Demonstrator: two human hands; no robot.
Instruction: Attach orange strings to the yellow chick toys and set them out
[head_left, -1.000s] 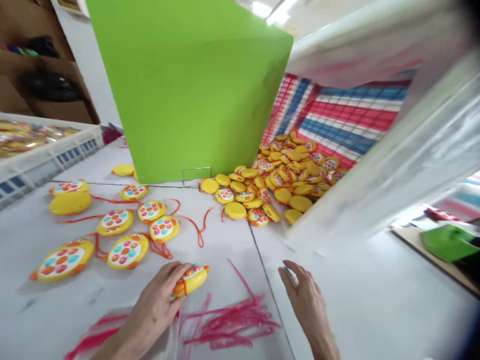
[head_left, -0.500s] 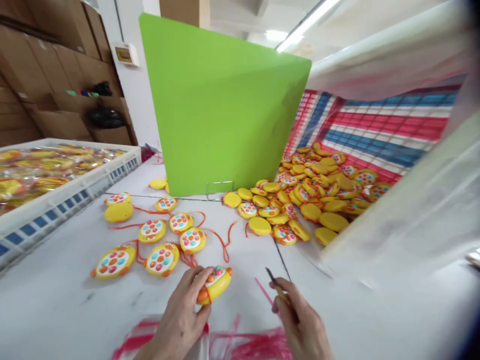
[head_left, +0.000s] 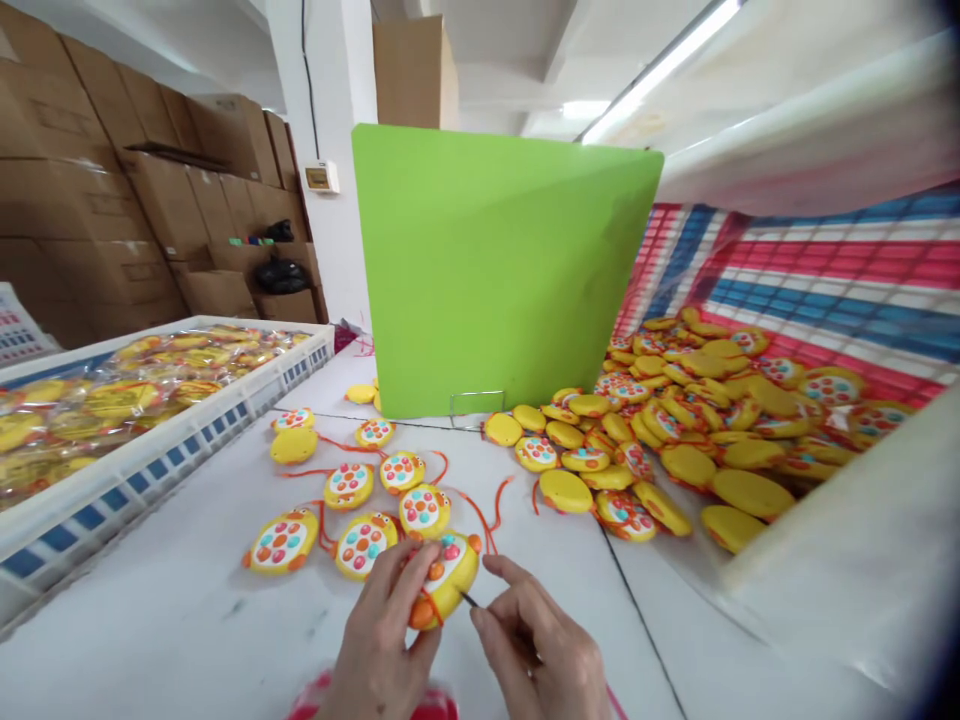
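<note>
My left hand (head_left: pixel 384 630) grips a yellow duck-shaped toy (head_left: pixel 459 578) with a white face and coloured dots. An orange cord is wrapped around its lower end. My right hand (head_left: pixel 536 640) is closed on a small pointed tool (head_left: pixel 469 600), whose dark tip meets the toy's yellow side; its handle is hidden by my fingers. Just beyond my left hand lie several similar toys with orange cords, the nearest being a dotted toy (head_left: pixel 365 545). Pink strips (head_left: pixel 442 705) show at the bottom edge, partly behind my left hand.
A green board (head_left: pixel 502 270) stands upright across the table, with a wire stand (head_left: pixel 478 395) at its foot. Many yellow toys (head_left: pixel 686 465) spill from a striped-lined container (head_left: pixel 840 290) at right. A white crate (head_left: pixel 225 415) at left holds bagged toys.
My right hand has moved left to the toy, bringing the tool's tip against its side. My left hand still holds the toy. The camera view has shifted left and up.
</note>
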